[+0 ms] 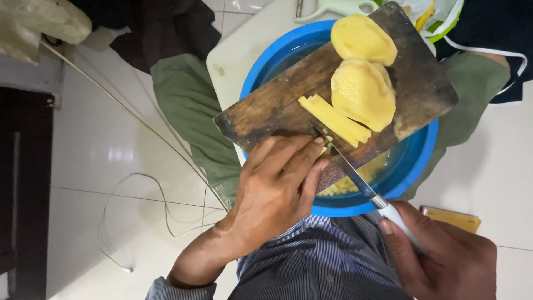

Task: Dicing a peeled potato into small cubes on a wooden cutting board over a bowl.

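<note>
A dark wooden cutting board (272,105) lies across a blue basin (413,161). On the board are two peeled potato halves (363,91) and a stack of potato slices (333,118). My left hand (277,186) rests on the board's near edge, fingertips pressing the near end of the slices. My right hand (444,255) grips the white handle of a knife (355,172), whose blade tip meets the slices beside my left fingertips. Cut potato pieces (347,186) lie in the basin under the board.
The basin sits on a white stool (233,55) between my green-trousered knees (189,105). A pale green peeler (333,8) lies at the stool's far edge. A thin cable (139,183) loops over the white tiled floor at left. A yellow flat object (452,218) lies at right.
</note>
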